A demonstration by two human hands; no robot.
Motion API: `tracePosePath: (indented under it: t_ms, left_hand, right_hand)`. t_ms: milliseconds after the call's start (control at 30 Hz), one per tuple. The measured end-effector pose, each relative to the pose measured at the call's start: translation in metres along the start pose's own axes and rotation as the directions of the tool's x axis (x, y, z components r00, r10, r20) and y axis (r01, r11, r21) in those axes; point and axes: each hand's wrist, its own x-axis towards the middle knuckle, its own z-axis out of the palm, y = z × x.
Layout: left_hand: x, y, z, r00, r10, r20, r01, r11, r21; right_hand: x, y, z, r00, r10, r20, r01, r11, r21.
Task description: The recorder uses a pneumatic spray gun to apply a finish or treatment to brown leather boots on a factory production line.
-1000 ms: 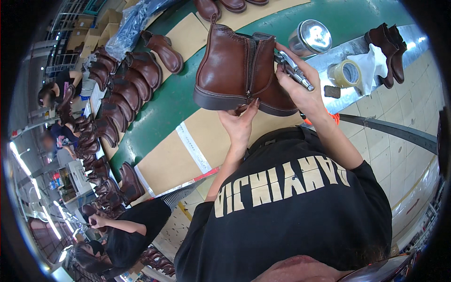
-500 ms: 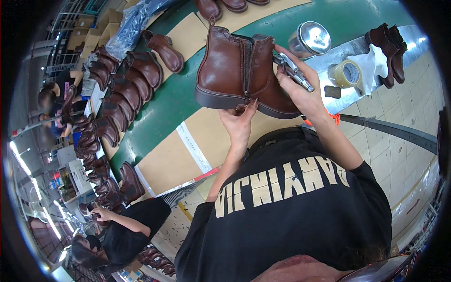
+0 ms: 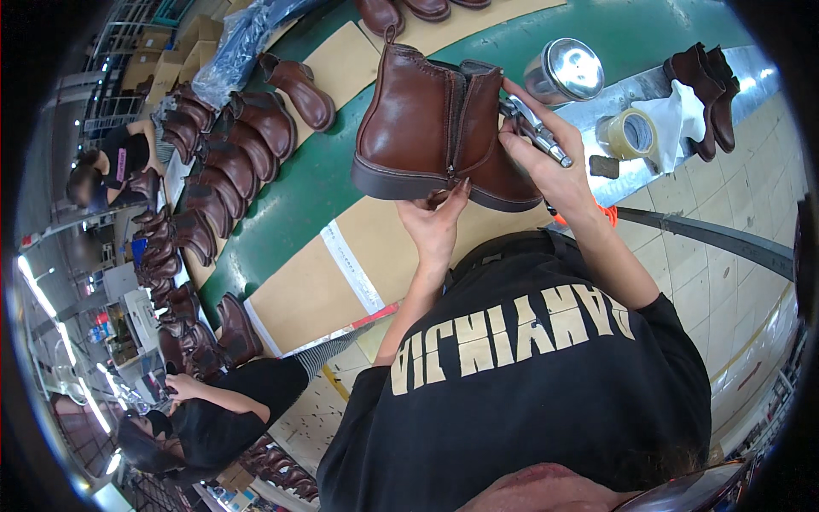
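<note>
Green work table, flat cardboard sheets lying on it, row of brown boots along its left side, metal can, tape roll

A person's left hand supports the sole of a brown leather ankle boot held above a green workbench. Their right hand presses a small metal spray tool against the boot's heel. More brown boots line the bench's left side.
</note>
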Motion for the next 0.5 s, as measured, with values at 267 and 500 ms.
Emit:
tracePosePath:
  t_ms: [267,500]
  left_hand:
    - [-0.0024,0.0025,0.0030,1.000,0.007,-0.009,-0.007,1.000,-0.005]
    - [-0.0009,0.0018,0.0053,1.000,0.018,-0.005,-0.018,1.000,0.012]
  right_hand:
    - [-0.0005,-0.0028,0.0022,1.000,-0.028,-0.014,0.027,0.998,-0.052]
    - [0.0021,-0.0053,0.0050,0.997,-0.077,-0.018,0.074,0.990,-0.118]
